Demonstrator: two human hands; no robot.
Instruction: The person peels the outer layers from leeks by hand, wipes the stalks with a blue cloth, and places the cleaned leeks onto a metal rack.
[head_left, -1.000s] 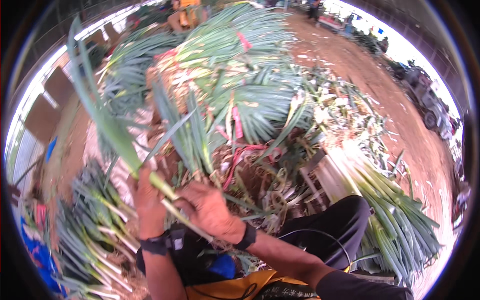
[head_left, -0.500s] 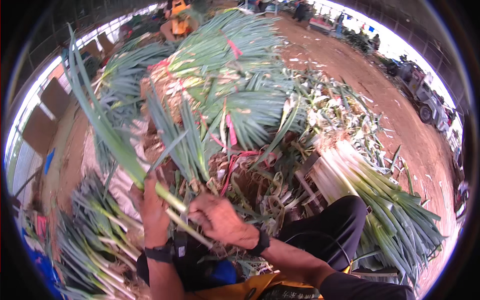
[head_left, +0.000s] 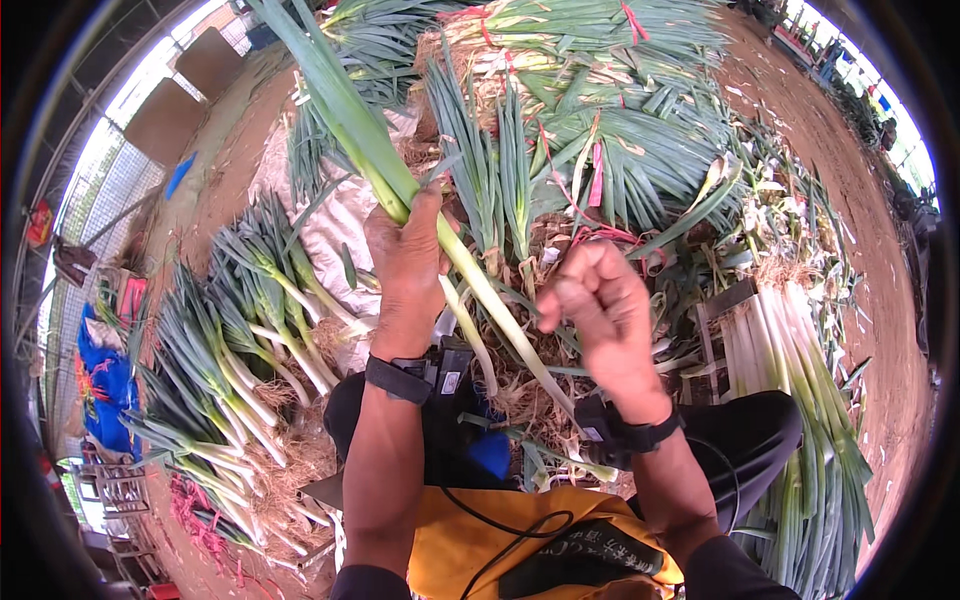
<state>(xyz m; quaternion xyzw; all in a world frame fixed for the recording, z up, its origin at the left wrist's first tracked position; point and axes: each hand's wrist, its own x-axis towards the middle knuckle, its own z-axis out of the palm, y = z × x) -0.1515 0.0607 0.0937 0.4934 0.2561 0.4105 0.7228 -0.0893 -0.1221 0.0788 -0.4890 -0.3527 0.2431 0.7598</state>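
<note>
My left hand (head_left: 405,250) is wrapped round a long green onion (head_left: 485,283), which slants from its leaves at the upper left to its pale lower end near my right wrist. Below my left hand a thinner white stalk (head_left: 470,335) shows, and I cannot tell whether it is held too. My right hand (head_left: 605,315) hovers just right of the onion, apart from it, its fingers curled in. Whatever those fingers may hold is hidden. Loose peeled leaves and dry roots lie beneath both hands.
Untrimmed green onions with roots (head_left: 235,385) lie on my left. At my right, cleaned white-stemmed onions (head_left: 785,340) rest in a stack. Tied bundles (head_left: 640,150) are heaped ahead, with red ties (head_left: 597,175). A pale sheet (head_left: 325,215) covers ground at the left.
My right hand has come off the onion stalk and moved to the right. My left hand still grips the onion. The view has shifted, so the heap now sits farther right.
</note>
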